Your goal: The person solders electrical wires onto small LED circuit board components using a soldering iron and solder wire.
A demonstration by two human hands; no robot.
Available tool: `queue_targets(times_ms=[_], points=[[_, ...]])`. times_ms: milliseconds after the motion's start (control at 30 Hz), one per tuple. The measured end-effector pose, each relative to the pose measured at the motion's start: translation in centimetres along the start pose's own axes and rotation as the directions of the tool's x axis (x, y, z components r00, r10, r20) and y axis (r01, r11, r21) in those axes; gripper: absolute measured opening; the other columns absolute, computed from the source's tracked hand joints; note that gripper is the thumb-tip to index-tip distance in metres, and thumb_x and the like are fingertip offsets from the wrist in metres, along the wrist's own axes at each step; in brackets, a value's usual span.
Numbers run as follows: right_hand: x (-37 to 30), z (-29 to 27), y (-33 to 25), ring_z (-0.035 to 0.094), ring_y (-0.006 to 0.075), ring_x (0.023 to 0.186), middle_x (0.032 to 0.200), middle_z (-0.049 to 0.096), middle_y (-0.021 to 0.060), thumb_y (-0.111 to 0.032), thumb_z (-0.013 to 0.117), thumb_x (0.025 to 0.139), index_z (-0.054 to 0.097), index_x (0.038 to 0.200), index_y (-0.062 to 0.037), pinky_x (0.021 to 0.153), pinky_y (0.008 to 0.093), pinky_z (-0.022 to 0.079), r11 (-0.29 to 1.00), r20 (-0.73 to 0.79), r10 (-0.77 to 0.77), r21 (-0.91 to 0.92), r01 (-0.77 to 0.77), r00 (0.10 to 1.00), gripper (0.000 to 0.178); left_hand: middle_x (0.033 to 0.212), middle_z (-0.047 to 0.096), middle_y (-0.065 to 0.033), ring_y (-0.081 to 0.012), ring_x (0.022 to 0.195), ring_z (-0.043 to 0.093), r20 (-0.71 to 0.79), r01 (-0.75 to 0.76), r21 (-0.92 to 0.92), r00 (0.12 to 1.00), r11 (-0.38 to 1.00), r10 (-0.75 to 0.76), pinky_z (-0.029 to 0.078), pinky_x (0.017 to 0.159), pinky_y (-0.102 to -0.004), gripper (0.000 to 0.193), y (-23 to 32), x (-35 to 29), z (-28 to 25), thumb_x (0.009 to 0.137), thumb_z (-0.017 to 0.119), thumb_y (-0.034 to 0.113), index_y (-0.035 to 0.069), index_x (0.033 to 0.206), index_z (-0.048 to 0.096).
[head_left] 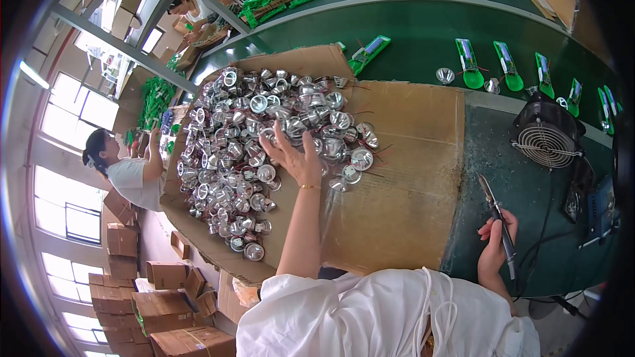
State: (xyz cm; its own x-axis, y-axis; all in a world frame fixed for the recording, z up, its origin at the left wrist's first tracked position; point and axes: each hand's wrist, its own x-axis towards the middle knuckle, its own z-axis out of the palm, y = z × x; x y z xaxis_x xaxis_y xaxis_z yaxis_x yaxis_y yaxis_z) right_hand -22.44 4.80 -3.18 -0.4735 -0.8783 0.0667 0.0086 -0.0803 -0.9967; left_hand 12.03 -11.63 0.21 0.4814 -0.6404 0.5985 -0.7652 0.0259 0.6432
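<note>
My left hand [296, 160] reaches over a heap of shiny silver reflector cups [228, 152] with thin wires. Its fingers are spread around the cups at the right side of the heap; none is plainly gripped. The heap lies in a cut-open cardboard box [291, 59], and some cups spill onto a flat cardboard sheet [403, 178]. At the right, my right hand [496, 241] is closed round a slim pen-like tool [496, 211] with a dark handle and a pointed metal tip. The tip points away from me, above the dark green worktop [486, 139].
A black fan [548, 133] with a round wire grille stands at the right, near a blue box [600, 205]. Green housings [468, 66] line the belt [410, 33] beyond, with loose cups among them. Two people [135, 172] work at the left; cartons [169, 304] are stacked below.
</note>
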Motion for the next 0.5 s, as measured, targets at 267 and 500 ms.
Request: queue_targets(times_ms=[267,500], points=[[0.1,0.6,-0.3,0.048,0.006,0.061,0.078,0.05,0.0017,-0.021,0.048,0.089,0.046,0.106,-0.0019,0.053,0.018,0.036,1.0,-0.01,0.003,-0.018,-0.004,1.0,0.026,0.142,0.001,-0.0165,-0.0322,0.128,0.017,-0.097,-0.082,-0.05,0.992,0.995,0.077,0.04,0.093,-0.038,0.062,1.8,2.1,-1.1,0.077,0.061,0.014,0.013,0.133,0.034],[0.1,0.4,-0.2,0.048,0.0069,0.061,0.079,0.05,0.002,-0.025,0.046,0.091,0.044,0.106,-0.0025,0.052,0.0194,0.037,0.999,0.022,0.001,-0.043,0.0,1.0,0.027,0.139,-0.003,-0.0267,-0.039,0.13,0.004,0.063,0.23,0.131,0.969,0.964,-0.24,0.016,0.103,-0.0481,0.068,0.0,-3.3,-1.8,0.082,0.055,0.028,0.01,0.137,0.02]])
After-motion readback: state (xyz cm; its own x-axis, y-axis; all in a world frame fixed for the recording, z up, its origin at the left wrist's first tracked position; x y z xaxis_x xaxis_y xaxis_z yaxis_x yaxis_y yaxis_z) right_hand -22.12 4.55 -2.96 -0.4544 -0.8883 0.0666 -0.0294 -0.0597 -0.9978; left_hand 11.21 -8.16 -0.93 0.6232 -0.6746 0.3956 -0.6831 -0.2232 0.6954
